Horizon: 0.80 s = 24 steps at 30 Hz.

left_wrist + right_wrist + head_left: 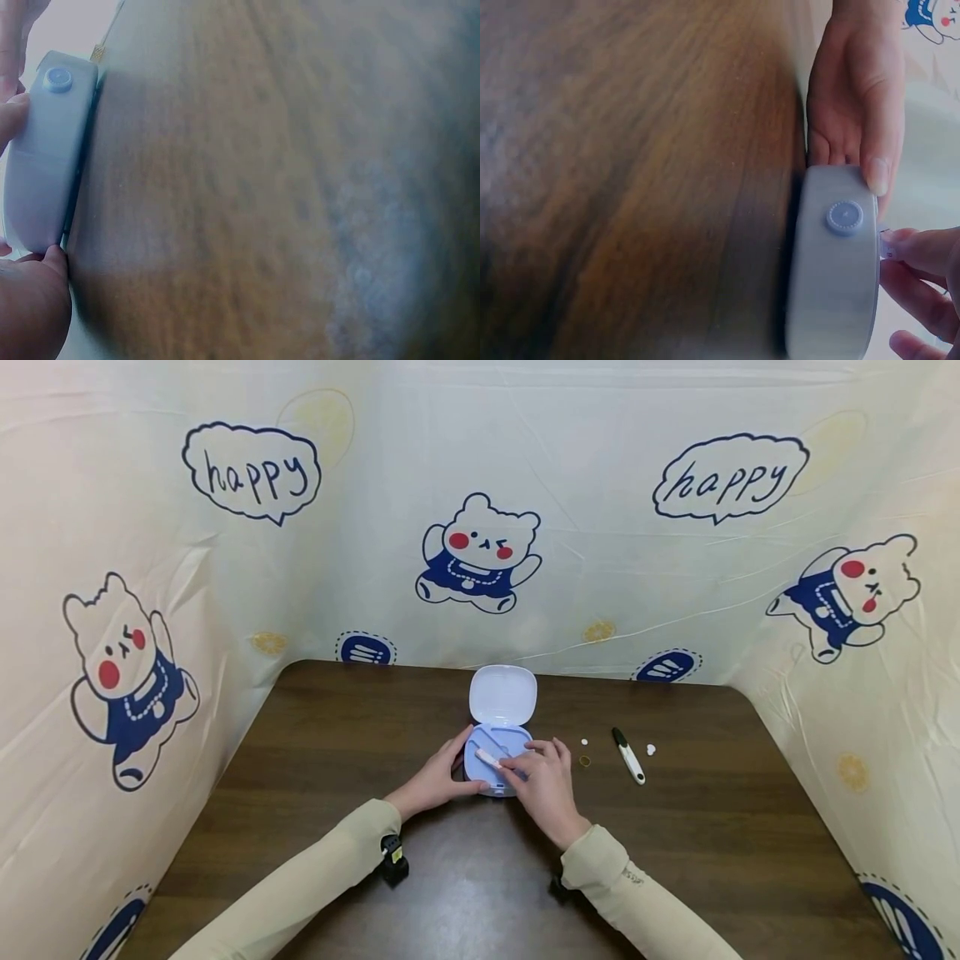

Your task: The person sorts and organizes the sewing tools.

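A small light-blue case stands on the table with its pale hinged lid raised at the back. My left hand grips the case's left side, thumb along the front corner and fingers at the far side. Over the open compartments, my right hand pinches a short, slim whitish-pink piece that lies slanted across them; its kind is unclear. In the right wrist view, a round button shows on the case's front wall, and the right fingertips are at the rim.
Right of the case lie a small white round piece, a gold-coloured ring, a slim white tool with a dark end and a small white lobed piece. A printed curtain surrounds the dark wooden table.
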Each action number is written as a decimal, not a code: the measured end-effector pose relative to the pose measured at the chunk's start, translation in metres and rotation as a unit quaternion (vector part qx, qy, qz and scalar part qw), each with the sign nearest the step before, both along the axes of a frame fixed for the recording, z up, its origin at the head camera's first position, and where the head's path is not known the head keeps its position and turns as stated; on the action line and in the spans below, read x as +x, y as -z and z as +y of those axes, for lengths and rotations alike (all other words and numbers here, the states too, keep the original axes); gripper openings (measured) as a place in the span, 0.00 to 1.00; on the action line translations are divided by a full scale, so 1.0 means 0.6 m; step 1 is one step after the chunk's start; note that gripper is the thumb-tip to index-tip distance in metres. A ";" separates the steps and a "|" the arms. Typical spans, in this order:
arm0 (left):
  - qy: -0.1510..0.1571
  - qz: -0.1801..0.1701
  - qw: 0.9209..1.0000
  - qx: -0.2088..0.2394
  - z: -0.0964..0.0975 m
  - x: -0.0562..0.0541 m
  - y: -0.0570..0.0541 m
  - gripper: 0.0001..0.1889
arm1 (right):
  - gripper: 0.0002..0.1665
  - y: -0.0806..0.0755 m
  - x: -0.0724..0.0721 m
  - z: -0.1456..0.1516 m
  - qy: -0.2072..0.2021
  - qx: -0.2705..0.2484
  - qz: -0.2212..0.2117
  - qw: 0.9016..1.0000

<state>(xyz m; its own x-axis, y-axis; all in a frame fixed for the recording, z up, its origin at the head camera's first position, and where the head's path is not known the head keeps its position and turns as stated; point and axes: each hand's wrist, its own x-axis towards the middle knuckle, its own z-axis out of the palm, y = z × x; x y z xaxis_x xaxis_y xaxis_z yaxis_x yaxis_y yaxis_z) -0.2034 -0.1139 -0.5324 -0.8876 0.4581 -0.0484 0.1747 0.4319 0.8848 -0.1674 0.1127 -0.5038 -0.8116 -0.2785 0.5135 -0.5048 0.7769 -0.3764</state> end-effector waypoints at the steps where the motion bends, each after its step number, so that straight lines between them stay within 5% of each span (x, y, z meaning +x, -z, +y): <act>1: 0.000 0.000 1.000 0.000 0.000 0.000 0.000 0.56 | 0.07 0.001 0.000 -0.001 0.002 0.008 0.003 1.000; 24: -0.001 0.005 1.000 0.006 0.002 -0.001 0.001 0.56 | 0.10 -0.002 0.003 -0.010 0.029 0.049 -0.010 0.998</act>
